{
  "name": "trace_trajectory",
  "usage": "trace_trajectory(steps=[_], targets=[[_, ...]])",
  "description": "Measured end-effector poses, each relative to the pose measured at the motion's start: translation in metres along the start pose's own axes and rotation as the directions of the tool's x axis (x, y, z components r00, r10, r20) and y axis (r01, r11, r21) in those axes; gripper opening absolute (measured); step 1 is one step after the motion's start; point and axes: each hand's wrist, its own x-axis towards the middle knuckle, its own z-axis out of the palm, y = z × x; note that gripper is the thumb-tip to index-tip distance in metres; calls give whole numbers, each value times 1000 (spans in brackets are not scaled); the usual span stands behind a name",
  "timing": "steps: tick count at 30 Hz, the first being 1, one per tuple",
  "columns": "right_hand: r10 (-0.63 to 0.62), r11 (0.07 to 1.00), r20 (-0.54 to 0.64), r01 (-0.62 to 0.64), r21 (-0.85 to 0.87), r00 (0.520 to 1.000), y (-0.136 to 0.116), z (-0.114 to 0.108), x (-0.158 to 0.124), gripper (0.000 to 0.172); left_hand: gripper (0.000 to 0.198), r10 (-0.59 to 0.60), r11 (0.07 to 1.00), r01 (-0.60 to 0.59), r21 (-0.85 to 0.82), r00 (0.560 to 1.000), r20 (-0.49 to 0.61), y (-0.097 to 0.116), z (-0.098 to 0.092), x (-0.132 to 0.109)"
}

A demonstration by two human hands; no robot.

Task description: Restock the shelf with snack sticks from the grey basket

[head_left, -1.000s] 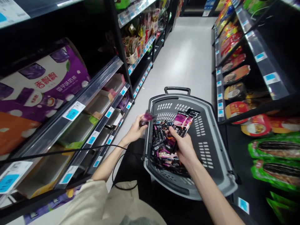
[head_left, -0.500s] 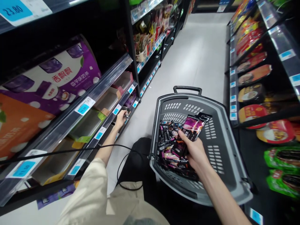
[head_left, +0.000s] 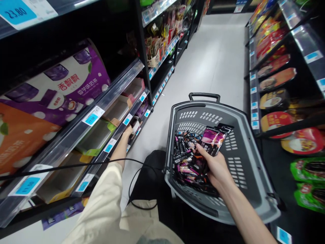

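Observation:
In the grey shopping basket (head_left: pixel 243 135), my right hand (head_left: pixel 218 171) grips a bunch of black and purple sachets (head_left: pixel 211 135), thumb on top. Beneath it lies a heap of small black packets and sachets (head_left: pixel 185 152). On the left, my left hand (head_left: pixel 129 130) reaches into the low shelf, beside an open box (head_left: pixel 136 124) with a pale edge. Its fingers are hidden there, and whatever it may hold does not show.
Open display cartons (head_left: pixel 115 107) line the left shelf below large purple milk tea packaging (head_left: pixel 83 78). A black cable (head_left: pixel 101 163) crosses in front of my left arm. Bowl and bag foods fill the right shelf (head_left: pixel 276 120). Pale floor (head_left: pixel 218 57) runs ahead between the shelves.
My left hand has gone deeper into the low shelf, its fingers now out of sight, and the box beside it shows more. My right hand keeps its grip on the sachets.

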Motion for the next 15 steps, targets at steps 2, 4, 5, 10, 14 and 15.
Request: trace_trajectory(steps=[2, 4, 5, 10, 14, 15], targets=[[-7, 1000, -10, 7, -6, 1000, 0, -2, 2, 54, 54, -39, 998, 38, 42, 999, 23, 3, -1, -3], [-16, 1000, -11, 16, -9, 1000, -1, -3, 3, 57, 49, -52, 996, 48, 72, 997, 52, 9, -3, -11], [-16, 1000, -10, 16, -8, 1000, -2, -3, 2, 59, 45, -44, 996, 39, 79, 997, 64, 14, -4, -17], [88, 989, 9, -88, 120, 996, -10, 5, -4, 42, 30, 132, 991, -133, 14, 990, 56, 49, -6, -76], [68, 990, 5, -68, 125, 998, -11, 13, -5, 45, 34, 307, 946, -304, -115, 952, 5, 84, -13, -140], [58, 994, -2, -57, 96, 998, -9, 14, -5, 48, 36, 345, 924, -345, -164, 938, -29, 96, -14, -154]])
